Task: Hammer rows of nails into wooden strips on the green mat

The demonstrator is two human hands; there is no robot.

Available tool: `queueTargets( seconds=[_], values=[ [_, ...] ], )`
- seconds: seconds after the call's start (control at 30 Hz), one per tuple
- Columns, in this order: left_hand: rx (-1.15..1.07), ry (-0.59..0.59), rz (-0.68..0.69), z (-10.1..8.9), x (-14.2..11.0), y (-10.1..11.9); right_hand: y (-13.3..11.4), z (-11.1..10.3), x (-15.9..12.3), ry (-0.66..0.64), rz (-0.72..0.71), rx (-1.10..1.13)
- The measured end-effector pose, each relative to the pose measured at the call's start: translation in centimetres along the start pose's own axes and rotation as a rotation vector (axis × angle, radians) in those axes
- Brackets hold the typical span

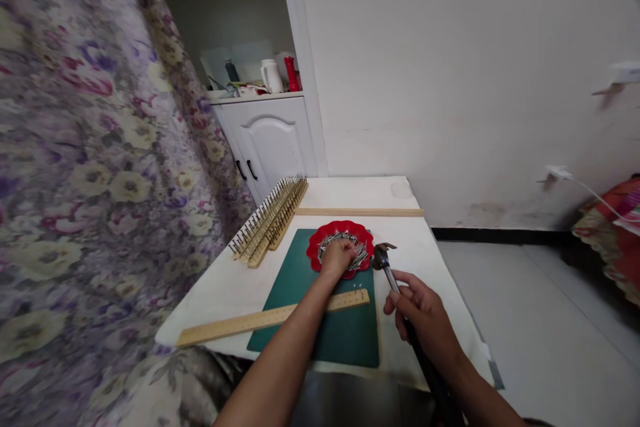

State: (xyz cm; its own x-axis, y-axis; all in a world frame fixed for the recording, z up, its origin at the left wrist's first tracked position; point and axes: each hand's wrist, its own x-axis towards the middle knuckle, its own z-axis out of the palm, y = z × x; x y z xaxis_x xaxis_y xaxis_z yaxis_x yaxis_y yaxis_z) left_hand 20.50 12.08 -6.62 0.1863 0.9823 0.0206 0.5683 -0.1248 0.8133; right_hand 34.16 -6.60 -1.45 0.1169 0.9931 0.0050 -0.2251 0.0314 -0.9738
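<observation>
My left hand [338,257] reaches into a red scalloped bowl [314,245] of loose metal nails [359,257]. Its fingers are drawn together among the nails, and whatever they pinch is hidden. My right hand [420,310] is wrapped round the handle of a claw hammer [383,257], its head raised just right of the bowl. Below the bowl, a flat wooden strip [240,325] with a row of small holes or marks lies across a green cutting mat [350,340], partly covered by my left forearm. A nail or two seems to stand near its right end.
Wooden strips studded with upright nails [270,223] lie at the table's left. A plain wooden strip [360,212] crosses the white table [350,190] behind the bowl. A floral curtain [125,180] hangs close on the left. Beyond stands a white cabinet [273,140].
</observation>
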Motion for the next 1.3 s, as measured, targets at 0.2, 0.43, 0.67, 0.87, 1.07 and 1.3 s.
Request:
queueTargets(
  seconds=[0.2, 0.43, 0.67, 0.87, 1.07, 1.3],
  values=[
    [-0.349, 0.007, 0.036, -1.0, -0.6, -0.1, 0.0, 0.0, -0.1, -0.01, -0.018, -0.001],
    [-0.565, 0.027, 0.002, -3.3, -4.5, 0.8, 0.3, -0.2, -0.3, -0.011, -0.021, -0.009],
    [-0.67, 0.066, -0.06, -3.9, -10.0, -0.9, 0.5, -0.5, -0.4, -0.01, -0.027, -0.03],
    [-0.46, 0.074, 0.06, -2.1, -12.4, -1.1, 0.5, -0.4, -0.5, -0.02, -0.04, -0.03],
    [-0.35, 0.105, 0.087, -0.8, -12.4, -1.1, 0.3, -0.3, -0.7, -0.027, -0.025, -0.028],
    [-0.267, 0.103, 0.107, -0.6, -12.3, -1.4, 0.2, -0.3, -0.7, -0.022, -0.017, -0.046]
  ],
)
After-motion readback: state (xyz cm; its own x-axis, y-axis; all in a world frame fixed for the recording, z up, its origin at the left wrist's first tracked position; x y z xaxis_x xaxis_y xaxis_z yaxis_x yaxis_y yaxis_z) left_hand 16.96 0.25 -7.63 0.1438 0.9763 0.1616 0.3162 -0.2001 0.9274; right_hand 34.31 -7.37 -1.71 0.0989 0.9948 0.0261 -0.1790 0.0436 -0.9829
